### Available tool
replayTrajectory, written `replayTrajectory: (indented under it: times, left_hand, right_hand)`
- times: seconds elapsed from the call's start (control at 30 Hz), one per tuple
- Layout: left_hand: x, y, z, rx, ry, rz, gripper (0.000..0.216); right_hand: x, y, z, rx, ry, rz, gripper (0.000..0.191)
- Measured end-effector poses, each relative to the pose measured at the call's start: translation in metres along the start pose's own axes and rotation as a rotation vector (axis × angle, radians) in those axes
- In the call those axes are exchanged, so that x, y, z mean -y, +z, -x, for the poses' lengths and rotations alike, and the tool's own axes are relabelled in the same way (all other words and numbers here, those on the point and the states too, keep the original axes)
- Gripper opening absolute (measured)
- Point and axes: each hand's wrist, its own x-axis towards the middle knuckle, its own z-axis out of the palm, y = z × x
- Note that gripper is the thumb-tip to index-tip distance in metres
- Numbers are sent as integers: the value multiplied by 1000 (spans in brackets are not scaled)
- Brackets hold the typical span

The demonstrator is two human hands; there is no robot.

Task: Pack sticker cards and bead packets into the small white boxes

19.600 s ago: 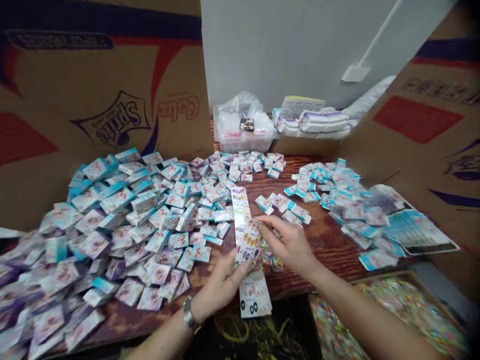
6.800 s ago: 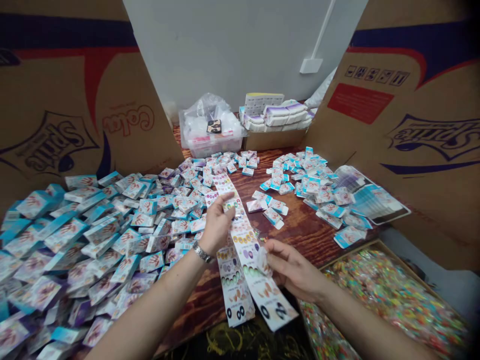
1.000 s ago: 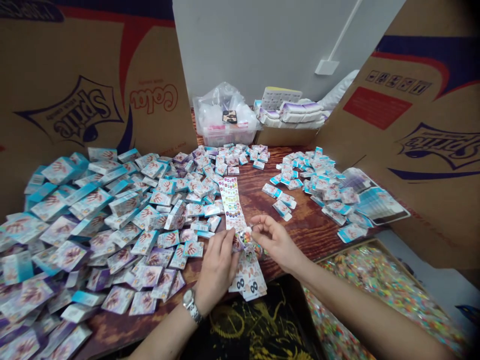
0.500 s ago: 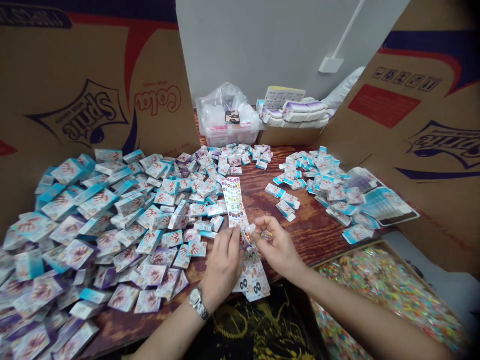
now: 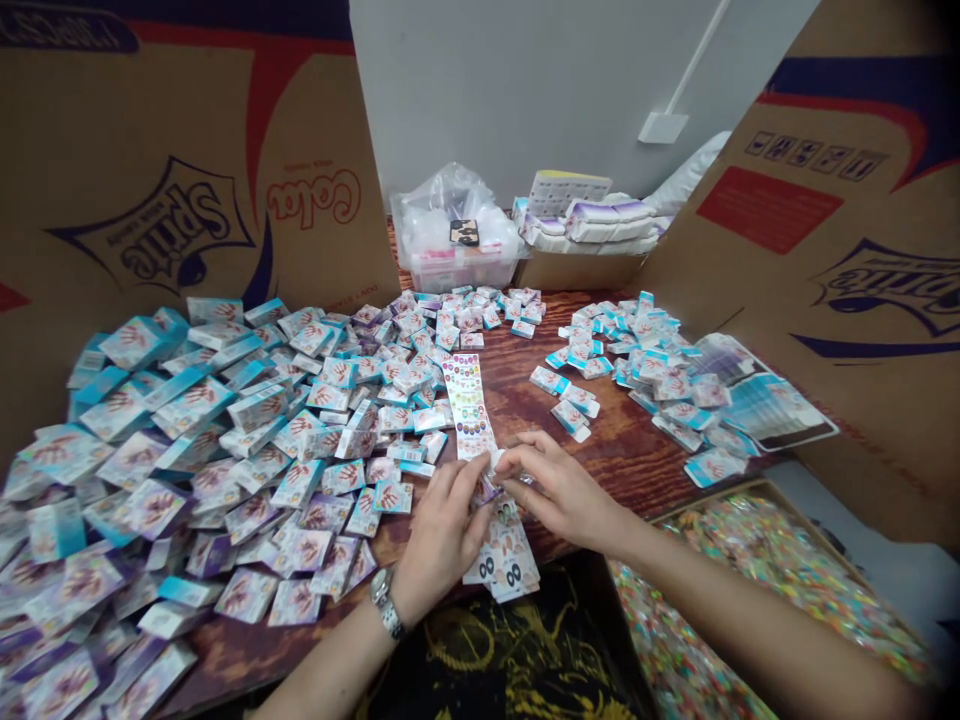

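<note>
My left hand (image 5: 448,535) is closed round a small purple-and-white carton (image 5: 489,492), mostly covered by the fingers. My right hand (image 5: 559,492) pinches at the carton's pale upper end, fingertips against those of the left. A bit of shiny clear wrap (image 5: 525,480) shows under the right fingers; its contents are hidden. Beneath both hands runs a long printed sticker strip (image 5: 466,395) with rows of coloured figures. Its near part, a stack of printed strips (image 5: 512,555), reaches the table's front edge.
Small filled cartons (image 5: 199,400) are heaped on the left. Flat or opened cartons (image 5: 649,350) lie on the right, beside a printed sheet (image 5: 772,400). An open box of wrapped candies (image 5: 772,580) stands at the lower right. Behind are a plastic tub (image 5: 465,268) and large cardboard panels (image 5: 300,120).
The colourful candy packet by my right fingers has mostly gone from sight. My right fingers have moved in over the carton's top, and my left hand has turned slightly.
</note>
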Motion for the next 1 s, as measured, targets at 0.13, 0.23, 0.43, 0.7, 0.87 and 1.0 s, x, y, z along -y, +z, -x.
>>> replayTrajectory:
  times: [0.13,0.23,0.43,0.7,0.87,1.0]
  left_hand:
    - [-2,1,0,-23,7,29,48]
    - [-1,3,2,-40,32,-9,44]
    - [-2,4,3,-64,80,-169,43]
    - [-5,5,4,-137,62,-228,53]
    - [-1,12,8,-176,56,-290,60]
    - [1,17,7,-181,49,-352,67]
  right_hand:
    - [0,10,-1,-107,120,-66,17]
    - [-1,21,1,-171,296,-202,29]
    - [10,38,9,-339,375,-350,23]
    - [6,52,0,-401,466,-649,18]
    - [13,47,-4,-385,392,-374,12]
    - [24,47,2,-399,191,-100,25]
